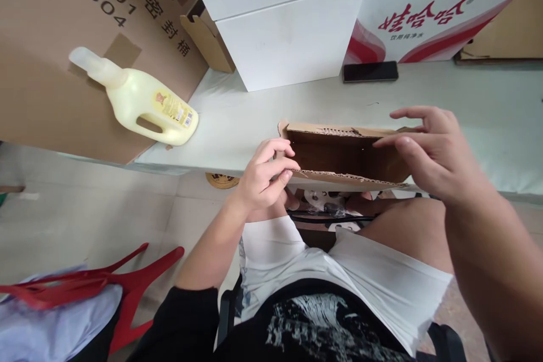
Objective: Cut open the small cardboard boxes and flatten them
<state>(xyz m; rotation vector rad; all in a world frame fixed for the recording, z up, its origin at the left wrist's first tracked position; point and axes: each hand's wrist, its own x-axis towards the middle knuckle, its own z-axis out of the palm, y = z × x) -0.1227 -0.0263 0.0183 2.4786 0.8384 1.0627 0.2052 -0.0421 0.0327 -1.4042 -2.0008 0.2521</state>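
A long, narrow cardboard box [335, 176] stands at the table's front edge, its top open and its edges ragged. Its brown interior shows, with nothing clearly visible in it. At its left end, my left hand [268, 174] has its fingers and thumb closed on the wall near the front corner. My right hand [436, 153] is over the right end, fingers stretched and apart, the tips pointing across the opening. The right end wall is mostly hidden behind that hand.
A pale yellow jug [148, 103] stands at the left, before a large brown carton [55, 68]. White cartons [288, 34] line the back, with a black phone [370, 72] at their foot. A red chair [131, 288] stands at lower left.
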